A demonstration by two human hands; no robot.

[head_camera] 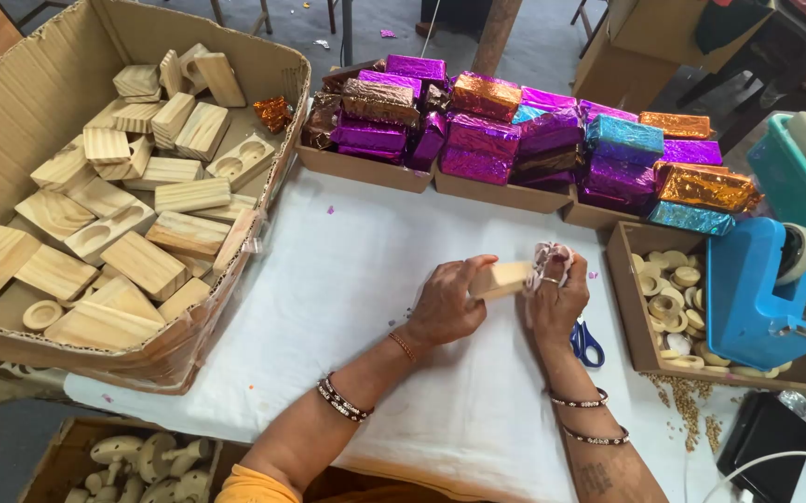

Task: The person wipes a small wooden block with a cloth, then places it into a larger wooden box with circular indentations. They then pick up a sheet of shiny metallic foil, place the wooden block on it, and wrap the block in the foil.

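Left hand (445,303) palm-down on the table, forearm coming in from near-centre, bangles at the wrist. Fingers curled around the left end of a small pale wooden block (503,278), thumb over its top. Firm hold.

Right hand (556,293) meets the block's right end, fingers bunched and closed on a wad of pale crinkled material (548,253) pressed against the block. Ring on one finger, two bangles on the forearm.

Block sits just above the white cloth (356,279), mid-table, between both hands.

Blue-handled scissors (587,343) lie on the cloth just right of the right wrist, partly hidden by it.

Surroundings:
- Left: big cardboard box (12,102) full of plain wooden blocks, some with round recesses.
- Far: shallow trays of blocks wrapped in purple, orange and blue foil (514,130).
- Right: brown tray of small wooden rings (668,293), blue tape dispenser (757,289) standing on it, teal crate at the edge.
- Near left, below the table: box of turned wooden parts (147,461).
- Grey floor, chair legs at far side.
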